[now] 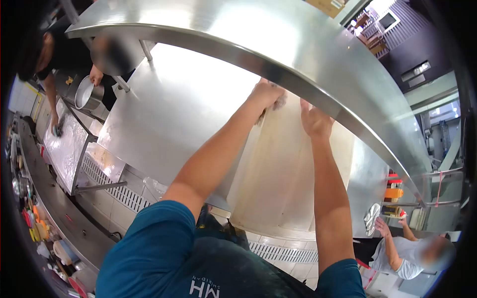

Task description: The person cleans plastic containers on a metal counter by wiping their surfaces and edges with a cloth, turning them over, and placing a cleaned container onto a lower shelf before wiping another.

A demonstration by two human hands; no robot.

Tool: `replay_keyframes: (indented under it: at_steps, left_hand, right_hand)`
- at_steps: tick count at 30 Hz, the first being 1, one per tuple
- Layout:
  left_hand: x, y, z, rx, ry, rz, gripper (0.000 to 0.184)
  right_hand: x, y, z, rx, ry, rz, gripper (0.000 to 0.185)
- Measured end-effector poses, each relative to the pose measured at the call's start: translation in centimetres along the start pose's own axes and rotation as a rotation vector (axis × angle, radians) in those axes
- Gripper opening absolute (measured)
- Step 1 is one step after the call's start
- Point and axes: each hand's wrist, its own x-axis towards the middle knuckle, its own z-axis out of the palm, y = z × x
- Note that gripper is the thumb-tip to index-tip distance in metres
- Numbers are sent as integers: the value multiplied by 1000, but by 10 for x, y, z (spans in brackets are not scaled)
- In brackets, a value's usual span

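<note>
A large pale, cream-coloured board (283, 169) lies on the steel table (169, 109), its near end at the table's front edge. My left hand (268, 95) is closed at the board's far left part. Something greyish and crumpled shows by its fingers, too small to name. My right hand (318, 121) rests at the far right part of the board, thumb stretched out and apart. The steel shelf edge hides part of its fingers. Both arms reach forward under that shelf.
The raised steel shelf (238, 30) crosses above the table. At left, a co-worker holds a metal pot (89, 94) and touches a shiny-topped table (64, 139). At right, a person in a grey shirt reaches near a white cloth (371, 218). Bottles (395, 193) stand nearby.
</note>
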Motion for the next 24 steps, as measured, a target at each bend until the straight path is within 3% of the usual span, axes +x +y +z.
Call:
replay_keyframes:
  at_steps: [3,7,9,15,18,20,22,24]
  left_hand:
    - [-63,6,-1,114,88,-94,62]
    - [-169,18,-2,101,80,-259,46]
    - [-215,-8,-6,211,110,-145,52]
    - [-332,-30,5,221,134,-59,34]
    - [-331,-31,15,213,197,-28,32]
    - [-302,-40,9,418,153,191,30]
    - [-252,-29,7,434,208,275,30]
    - [-186,-9,5,405,161,129,35]
  right_hand:
    - [6,10,10,-41,21,17,60]
    - [9,17,26,-79,68,48,61]
    - [9,15,20,-72,61,47,61]
    - [-3,15,9,-49,-60,72,65]
    - [-4,21,5,-56,-46,35,67]
    - [-8,25,6,-73,-51,22,67]
    - [-7,23,6,-83,-81,11,68]
    - [-6,23,7,-92,-83,19,67]
